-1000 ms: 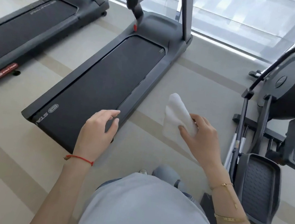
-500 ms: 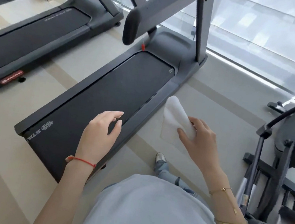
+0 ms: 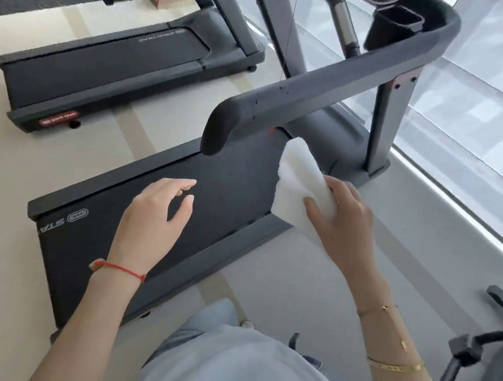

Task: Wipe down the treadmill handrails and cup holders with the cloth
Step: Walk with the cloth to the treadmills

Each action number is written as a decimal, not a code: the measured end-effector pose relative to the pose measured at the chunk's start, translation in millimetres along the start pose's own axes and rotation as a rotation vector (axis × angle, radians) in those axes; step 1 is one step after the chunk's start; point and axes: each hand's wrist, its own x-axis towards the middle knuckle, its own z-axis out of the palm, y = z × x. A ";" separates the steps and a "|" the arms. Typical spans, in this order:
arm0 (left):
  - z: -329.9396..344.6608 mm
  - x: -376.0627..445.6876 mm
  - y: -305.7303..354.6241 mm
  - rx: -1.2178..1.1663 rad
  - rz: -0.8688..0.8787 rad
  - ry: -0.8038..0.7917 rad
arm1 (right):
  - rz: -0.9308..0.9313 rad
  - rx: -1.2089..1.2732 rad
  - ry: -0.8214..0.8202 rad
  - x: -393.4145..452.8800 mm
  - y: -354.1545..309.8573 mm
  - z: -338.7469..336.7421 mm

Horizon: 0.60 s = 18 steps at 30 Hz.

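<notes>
**Cloth raised beside the rail, wiping not yet begun**

Cloth (image 3: 302, 190), white and bunched, sits in the right hand (image 3: 342, 224), whose fingers are curled closed around its lower part so that the upper fold stands free. It is held up just below the near handrail (image 3: 301, 99), near but apart from it. That grip makes sense: a loose pad left above the fingers can be pressed flat against the rail and dragged along it.

The left hand (image 3: 153, 220) holds nothing. It hovers half open over the rear end of the treadmill belt (image 3: 229, 184), fingers loosely bent, thumb apart, probably for balance or ready to steady on the rail.

The handrail runs from its rounded end above the belt up to the far right corner of the frame, where it bends round. Tucked inside that bend is a dark cup holder (image 3: 394, 26), well apart from the cloth. Neither looks touched yet; the rail end is likely the first target, being the nearest.

On the rear edge of the deck, beside an oval logo, the letters "STA" read upside down; the rest is hidden by the left forearm. A second treadmill (image 3: 127, 60) to the left carries mirrored-looking lettering on its deck and a red badge at its rear corner, both too blurred to read surely.
</notes>
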 end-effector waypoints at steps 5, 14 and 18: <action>5.0 59.7 4.4 0.025 -0.035 0.071 | -0.118 0.007 0.067 96.0 0.3 4.4; 30.5 156.9 11.9 0.042 -0.027 0.125 | -0.261 -0.072 0.075 234.1 -3.0 23.7; 41.0 179.0 15.3 0.047 -0.039 0.101 | -0.416 -0.260 0.032 268.0 3.8 34.7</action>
